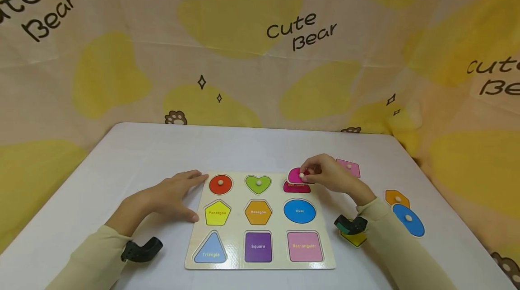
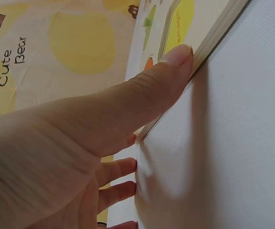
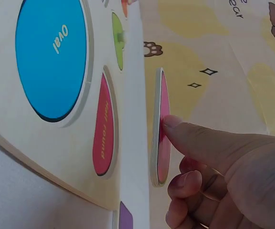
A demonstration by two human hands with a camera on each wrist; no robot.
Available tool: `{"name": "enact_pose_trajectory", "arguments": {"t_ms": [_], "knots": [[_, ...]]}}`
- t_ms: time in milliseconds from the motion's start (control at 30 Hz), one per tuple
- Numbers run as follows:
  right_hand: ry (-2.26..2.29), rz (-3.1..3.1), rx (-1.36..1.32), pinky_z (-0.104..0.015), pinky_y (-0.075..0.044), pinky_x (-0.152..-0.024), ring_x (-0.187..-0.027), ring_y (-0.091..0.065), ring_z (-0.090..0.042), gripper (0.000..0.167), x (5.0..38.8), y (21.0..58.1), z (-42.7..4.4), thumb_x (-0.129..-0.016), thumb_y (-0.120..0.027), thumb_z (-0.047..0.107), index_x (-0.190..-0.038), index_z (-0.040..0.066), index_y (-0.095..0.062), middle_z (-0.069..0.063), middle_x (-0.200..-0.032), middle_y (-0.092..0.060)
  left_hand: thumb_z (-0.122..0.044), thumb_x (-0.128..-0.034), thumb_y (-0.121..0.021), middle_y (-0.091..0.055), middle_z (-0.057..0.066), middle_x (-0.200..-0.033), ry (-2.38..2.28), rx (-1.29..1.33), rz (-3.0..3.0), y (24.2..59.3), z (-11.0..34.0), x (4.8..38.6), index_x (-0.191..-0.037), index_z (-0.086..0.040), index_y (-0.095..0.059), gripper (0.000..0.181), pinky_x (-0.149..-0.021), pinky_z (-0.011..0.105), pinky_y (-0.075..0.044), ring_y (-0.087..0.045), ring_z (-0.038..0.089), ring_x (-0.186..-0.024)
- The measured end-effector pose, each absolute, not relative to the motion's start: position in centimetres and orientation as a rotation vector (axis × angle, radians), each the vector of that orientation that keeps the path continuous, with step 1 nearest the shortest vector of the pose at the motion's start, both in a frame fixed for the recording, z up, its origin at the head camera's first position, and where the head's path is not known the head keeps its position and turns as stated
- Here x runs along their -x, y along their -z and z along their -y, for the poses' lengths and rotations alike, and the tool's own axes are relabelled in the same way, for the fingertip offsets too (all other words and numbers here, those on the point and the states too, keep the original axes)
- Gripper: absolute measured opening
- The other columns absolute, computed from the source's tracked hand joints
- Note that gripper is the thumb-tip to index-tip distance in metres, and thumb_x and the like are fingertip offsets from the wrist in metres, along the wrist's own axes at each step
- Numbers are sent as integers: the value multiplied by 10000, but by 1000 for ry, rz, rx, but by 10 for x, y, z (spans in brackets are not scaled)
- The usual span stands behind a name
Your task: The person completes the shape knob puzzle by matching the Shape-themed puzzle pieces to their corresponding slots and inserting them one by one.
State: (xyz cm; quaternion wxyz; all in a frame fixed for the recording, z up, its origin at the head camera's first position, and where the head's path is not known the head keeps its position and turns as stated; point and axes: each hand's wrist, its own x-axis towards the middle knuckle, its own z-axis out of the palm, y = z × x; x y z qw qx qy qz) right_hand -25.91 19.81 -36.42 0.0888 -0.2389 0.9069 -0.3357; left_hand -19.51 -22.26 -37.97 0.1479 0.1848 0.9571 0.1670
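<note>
My right hand (image 1: 331, 175) pinches the knob of a magenta half-round puzzle piece (image 1: 294, 175), held just above the half-round recess (image 1: 297, 187) of the wooden shape board (image 1: 280, 224). In the right wrist view the piece (image 3: 163, 138) is tilted on edge and apart from the recess. With fingers spread, my left hand (image 1: 170, 197) touches the board's left edge; its thumb (image 2: 168, 69) rests on the rim beside the pentagon recess. A red circle piece (image 1: 220, 184) and a green heart piece (image 1: 258, 184), both with knobs, sit in the top row.
Right of the board lie a pink rectangle piece (image 1: 349, 168), an orange hexagon piece (image 1: 397, 198), a blue oval piece (image 1: 408, 220) touching it, and a yellow piece (image 1: 353, 239) partly under the right wrist camera. A printed cloth (image 1: 243, 64) hangs behind the white table (image 1: 162, 145).
</note>
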Motion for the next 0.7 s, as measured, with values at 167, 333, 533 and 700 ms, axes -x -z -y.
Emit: {"name": "enact_pose_trajectory", "arguments": {"t_ms": [167, 333, 533, 700], "knots": [[978, -2698, 705, -173, -438, -574, -744, -498, -166, 95, 261, 370, -196, -889, -770, 110, -973, 70, -754, -29, -759, -543, -461, -696, -891, -373, 196, -1601, -479, -523, -2754, 379, 222, 194, -1557, -145, -402, 1039, -1101, 709, -378, -360, 491, -1445], [959, -2696, 695, -176, -432, -580, -762, -494, -162, 96, 261, 376, -194, -891, -772, 127, -970, 75, -755, -33, -776, -540, -458, -700, -890, -371, 194, -1602, -482, -525, -2750, 378, 222, 193, -1558, -146, -401, 1036, -1104, 709, -373, -356, 488, -1448], [927, -2692, 677, -172, -455, -591, -771, -492, -155, 91, 261, 383, -191, -896, -765, 124, -976, 80, -765, -31, -775, -547, -455, -702, -888, -380, 189, -1597, -493, -541, -2748, 377, 222, 192, -1558, -138, -399, 1036, -1109, 705, -372, -359, 480, -1447], [919, -2688, 677, -162, -457, -588, -755, -491, -156, 83, 260, 385, -190, -885, -770, 95, -963, 68, -765, -18, -745, -540, -447, -707, -887, -379, 188, -1595, -489, -558, -2751, 377, 222, 193, -1561, -138, -395, 1032, -1105, 703, -377, -366, 476, -1443]]}}
